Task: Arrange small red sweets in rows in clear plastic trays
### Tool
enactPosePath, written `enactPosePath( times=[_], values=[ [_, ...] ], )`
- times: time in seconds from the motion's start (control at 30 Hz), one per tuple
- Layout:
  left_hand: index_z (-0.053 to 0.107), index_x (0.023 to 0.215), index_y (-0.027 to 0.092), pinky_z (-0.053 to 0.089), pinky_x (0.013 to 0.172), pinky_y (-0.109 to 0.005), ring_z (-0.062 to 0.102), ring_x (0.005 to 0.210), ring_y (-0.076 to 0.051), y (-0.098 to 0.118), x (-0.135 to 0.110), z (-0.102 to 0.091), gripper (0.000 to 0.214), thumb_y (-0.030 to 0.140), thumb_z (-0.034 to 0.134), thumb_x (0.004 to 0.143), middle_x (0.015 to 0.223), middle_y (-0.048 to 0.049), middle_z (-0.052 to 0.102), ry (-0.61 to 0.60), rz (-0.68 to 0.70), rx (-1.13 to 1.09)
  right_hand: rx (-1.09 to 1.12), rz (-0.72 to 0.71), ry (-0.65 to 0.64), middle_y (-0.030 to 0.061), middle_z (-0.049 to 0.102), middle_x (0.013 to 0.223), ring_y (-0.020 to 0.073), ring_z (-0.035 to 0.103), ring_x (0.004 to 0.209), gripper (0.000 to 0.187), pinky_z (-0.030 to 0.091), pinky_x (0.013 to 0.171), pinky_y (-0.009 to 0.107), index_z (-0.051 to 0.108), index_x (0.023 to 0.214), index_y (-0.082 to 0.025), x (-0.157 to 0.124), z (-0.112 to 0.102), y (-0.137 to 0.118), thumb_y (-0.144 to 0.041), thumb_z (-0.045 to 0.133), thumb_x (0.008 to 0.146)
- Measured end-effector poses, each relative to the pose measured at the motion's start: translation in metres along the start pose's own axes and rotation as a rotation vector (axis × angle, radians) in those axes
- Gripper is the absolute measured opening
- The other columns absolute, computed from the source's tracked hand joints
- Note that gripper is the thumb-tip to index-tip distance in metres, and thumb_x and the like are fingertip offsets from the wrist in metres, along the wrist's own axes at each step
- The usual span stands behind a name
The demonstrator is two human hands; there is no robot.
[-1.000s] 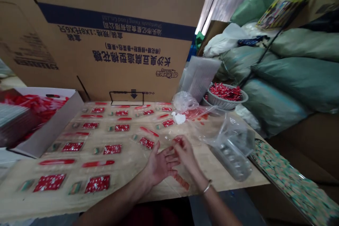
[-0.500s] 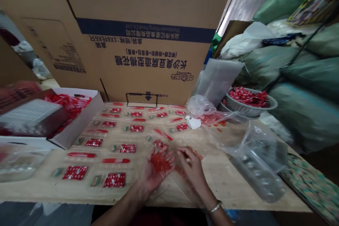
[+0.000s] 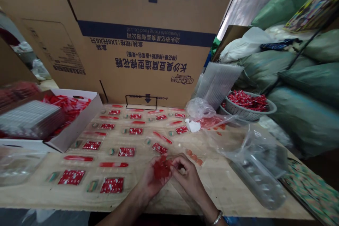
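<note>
In the head view, my left hand (image 3: 151, 180) is palm up with its fingers curled around a small heap of red translucent pieces (image 3: 162, 167). My right hand (image 3: 186, 173) meets it there, thumb and forefinger pinched together at the right side of the heap, on what looks like one of the pieces. Just beyond my right hand, a row of orange-red pieces (image 3: 194, 157) lies in a clear tray. To the left, clear trays hold red patterned sachets (image 3: 112, 185), small green packets (image 3: 92, 186) and red sticklike items (image 3: 113, 164).
A large cardboard box (image 3: 148, 49) stands along the back. At left, a white carton (image 3: 76, 130) holds red items and stacked clear trays (image 3: 31, 118). On the right are a grey basket (image 3: 246, 113) of red sachets, plastic bags (image 3: 249, 141) and a clear tray (image 3: 262, 183).
My right hand has moved left to the red pieces in my left palm. The row of orange-red pieces behind it now shows more fully. The camera view has shifted slightly.
</note>
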State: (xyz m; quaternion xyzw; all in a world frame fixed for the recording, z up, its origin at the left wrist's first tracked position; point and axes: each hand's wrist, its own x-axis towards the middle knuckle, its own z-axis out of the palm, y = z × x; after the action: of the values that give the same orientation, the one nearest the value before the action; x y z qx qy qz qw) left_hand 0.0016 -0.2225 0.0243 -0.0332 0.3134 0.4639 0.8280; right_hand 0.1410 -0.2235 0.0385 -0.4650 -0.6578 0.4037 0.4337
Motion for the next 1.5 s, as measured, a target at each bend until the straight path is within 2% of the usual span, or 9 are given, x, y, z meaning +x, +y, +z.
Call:
enactPosePath(
  times=[0.2, 0.37, 0.63, 0.73, 0.93, 1.07, 1.17, 1.33, 1.5],
  values=[
    [0.064, 0.081, 0.016, 0.041, 0.051, -0.020, 0.056, 0.048, -0.009, -0.005, -0.003, 0.001, 0.015, 0.013, 0.066, 0.066, 0.061, 0.0003, 0.064, -0.005, 0.020, 0.228, 0.391, 0.184, 0.032, -0.0027, 0.050, 0.062, 0.0128, 0.047, 0.058, 0.021, 0.038, 0.053, 0.022, 0.052, 0.067, -0.020, 0.001, -0.003, 0.017, -0.037, 0.062, 0.072],
    [0.065, 0.072, 0.013, 0.038, 0.050, -0.018, 0.054, 0.048, -0.007, -0.006, -0.006, 0.003, 0.020, 0.019, 0.077, 0.057, 0.059, 0.0000, 0.063, -0.083, 0.060, 0.352, 0.535, 0.275, -0.002, -0.0035, 0.052, 0.062, 0.0102, 0.046, 0.054, 0.027, 0.037, 0.052, 0.021, 0.055, 0.072, -0.019, -0.001, 0.006, 0.025, -0.043, 0.069, 0.069],
    [0.062, 0.065, 0.013, 0.031, 0.045, -0.018, 0.045, 0.043, -0.005, -0.006, -0.007, -0.007, 0.015, 0.023, 0.073, 0.063, 0.056, 0.0002, 0.058, -0.238, 0.085, 0.569, 0.733, 0.373, -0.012, -0.0053, 0.048, 0.056, 0.0072, 0.040, 0.048, 0.033, 0.032, 0.048, 0.020, 0.055, 0.065, -0.018, -0.010, 0.011, 0.019, -0.042, 0.077, 0.059],
    [0.062, 0.068, 0.014, 0.030, 0.046, -0.018, 0.046, 0.045, -0.005, -0.007, -0.007, -0.007, 0.017, 0.027, 0.072, 0.066, 0.056, 0.0006, 0.058, -0.223, 0.152, 0.572, 0.645, 0.355, 0.032, -0.0047, 0.050, 0.056, 0.0073, 0.041, 0.049, 0.032, 0.032, 0.048, 0.020, 0.058, 0.064, -0.017, -0.009, 0.009, 0.021, -0.042, 0.077, 0.059],
    [0.058, 0.062, 0.014, 0.032, 0.045, -0.019, 0.045, 0.043, -0.006, -0.015, -0.007, -0.006, 0.024, 0.029, 0.076, 0.061, 0.055, 0.0025, 0.055, -0.291, 0.118, 0.584, 0.606, 0.352, 0.075, -0.0042, 0.051, 0.054, 0.0087, 0.043, 0.049, 0.036, 0.035, 0.048, 0.021, 0.056, 0.063, -0.017, -0.008, 0.010, 0.021, -0.045, 0.077, 0.058],
    [0.056, 0.059, 0.014, 0.029, 0.043, -0.018, 0.043, 0.041, -0.005, -0.015, -0.002, -0.009, 0.029, 0.033, 0.078, 0.059, 0.048, 0.0039, 0.052, -0.169, 0.122, 0.462, 0.533, 0.250, 0.092, -0.0026, 0.055, 0.061, 0.0105, 0.050, 0.056, 0.030, 0.041, 0.054, 0.022, 0.059, 0.069, -0.017, -0.013, 0.010, 0.023, -0.044, 0.072, 0.066],
    [0.059, 0.065, 0.014, 0.031, 0.044, -0.018, 0.047, 0.043, -0.006, -0.014, 0.002, -0.012, 0.033, 0.037, 0.080, 0.055, 0.050, 0.0031, 0.055, -0.068, 0.090, 0.383, 0.410, 0.135, 0.015, -0.0007, 0.060, 0.070, 0.0123, 0.056, 0.060, 0.021, 0.045, 0.058, 0.023, 0.062, 0.079, -0.019, -0.017, 0.010, 0.026, -0.037, 0.068, 0.071],
    [0.056, 0.064, 0.014, 0.029, 0.042, -0.019, 0.043, 0.038, -0.006, -0.019, 0.005, -0.014, 0.035, 0.043, 0.076, 0.060, 0.047, 0.0039, 0.053, -0.087, 0.082, 0.472, 0.170, 0.086, -0.022, -0.0010, 0.059, 0.066, 0.0123, 0.057, 0.059, 0.007, 0.045, 0.056, 0.022, 0.060, 0.075, -0.018, -0.016, 0.006, 0.027, -0.025, 0.061, 0.074],
    [0.055, 0.069, 0.016, 0.028, 0.041, -0.019, 0.047, 0.040, -0.007, -0.017, 0.006, -0.012, 0.038, 0.046, 0.074, 0.057, 0.050, 0.0035, 0.056, 0.034, 0.087, 0.525, -0.233, 0.017, -0.003, -0.0002, 0.060, 0.069, 0.0118, 0.055, 0.061, 0.007, 0.043, 0.057, 0.020, 0.060, 0.076, -0.017, 0.015, -0.023, 0.039, -0.017, 0.053, 0.075]
  ],
)
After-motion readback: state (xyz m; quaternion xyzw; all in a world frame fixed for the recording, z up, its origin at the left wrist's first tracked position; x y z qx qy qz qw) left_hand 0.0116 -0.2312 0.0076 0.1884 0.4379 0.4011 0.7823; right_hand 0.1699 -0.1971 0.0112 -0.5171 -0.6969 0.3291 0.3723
